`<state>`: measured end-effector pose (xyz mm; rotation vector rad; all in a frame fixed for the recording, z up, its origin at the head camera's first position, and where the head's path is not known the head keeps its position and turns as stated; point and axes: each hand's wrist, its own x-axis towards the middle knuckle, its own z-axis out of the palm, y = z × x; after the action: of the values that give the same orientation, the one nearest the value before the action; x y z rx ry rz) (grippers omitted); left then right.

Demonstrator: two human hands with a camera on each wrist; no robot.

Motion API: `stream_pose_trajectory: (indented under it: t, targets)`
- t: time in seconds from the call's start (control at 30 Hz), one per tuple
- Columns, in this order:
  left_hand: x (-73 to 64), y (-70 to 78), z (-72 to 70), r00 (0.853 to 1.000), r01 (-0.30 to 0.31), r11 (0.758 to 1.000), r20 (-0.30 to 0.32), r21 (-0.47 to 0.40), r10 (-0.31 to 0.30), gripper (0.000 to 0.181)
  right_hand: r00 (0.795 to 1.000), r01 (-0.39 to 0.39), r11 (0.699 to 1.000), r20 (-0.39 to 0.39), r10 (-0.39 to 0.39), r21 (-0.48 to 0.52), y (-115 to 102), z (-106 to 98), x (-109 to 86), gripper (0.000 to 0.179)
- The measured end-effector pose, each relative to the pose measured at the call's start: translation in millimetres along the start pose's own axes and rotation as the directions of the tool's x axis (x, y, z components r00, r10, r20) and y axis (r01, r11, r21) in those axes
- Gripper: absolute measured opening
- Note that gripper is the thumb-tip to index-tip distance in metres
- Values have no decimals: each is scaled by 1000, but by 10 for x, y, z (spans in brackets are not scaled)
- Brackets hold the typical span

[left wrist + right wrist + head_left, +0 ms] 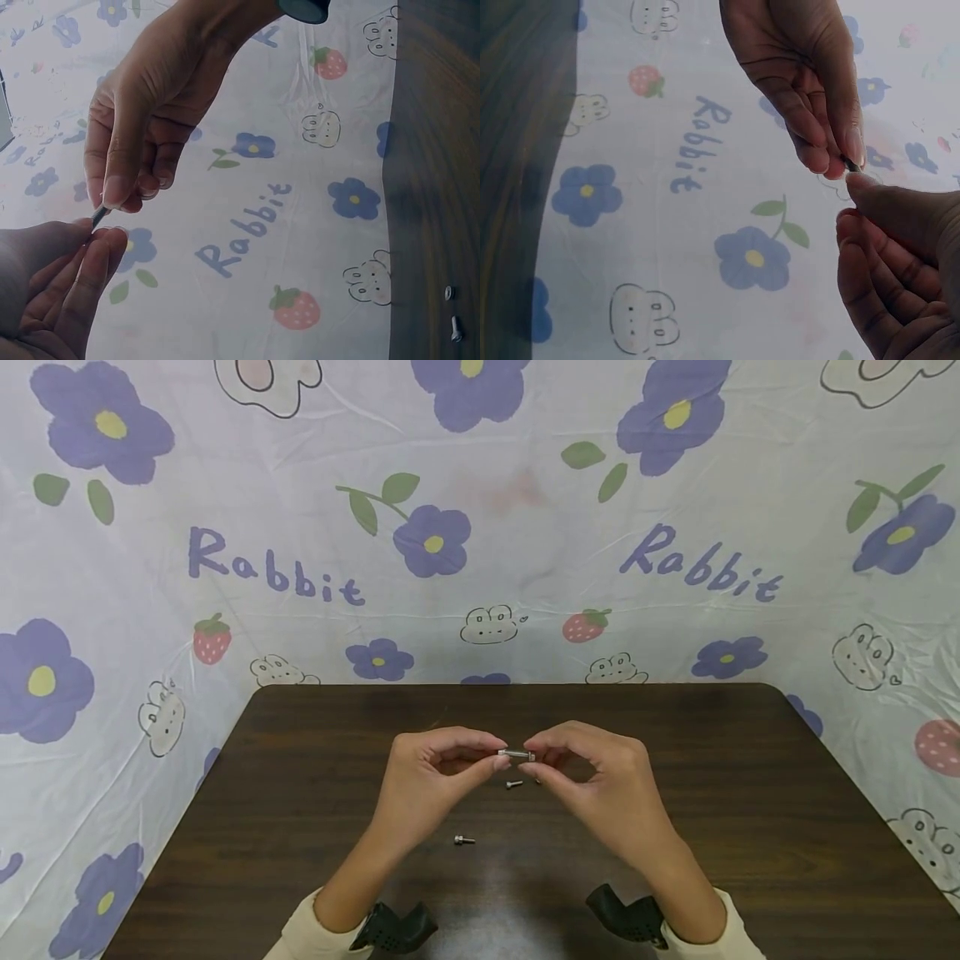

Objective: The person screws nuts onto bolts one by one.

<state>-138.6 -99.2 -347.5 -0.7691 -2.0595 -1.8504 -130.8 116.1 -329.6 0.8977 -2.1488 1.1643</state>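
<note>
Thin metal piece (517,754), ends indistinct

On the white patterned cloth (540,556), we read one word twice, in purple hand-drawn letters: a left "Rabbit" (277,572) and a right "Rabbit" (701,565), both sloping down toward their last letters. In the left wrist view, we see "Rabbit" climbing diagonally; in the right wrist view, we read it from top to bottom.

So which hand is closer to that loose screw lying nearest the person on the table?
The left. In the head view, the left hand is beyond the screw and a little to its left; the right hand is farther off, beyond it and well to its right.
</note>
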Motion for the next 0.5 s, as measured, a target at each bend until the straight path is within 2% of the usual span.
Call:
stream_pose_trajectory:
  t: [0.23, 0.5]
  targets:
    - [-4, -5, 6, 1000, -10, 999, -10, -35, 10, 13, 999, -12, 999, -39, 14, 42, 8, 12, -12, 25]
    - [-8, 0, 1, 1000, -21, 998, -16, -63, 20, 13, 997, 37, 992, -78, -28, 118, 45, 42, -11, 28]
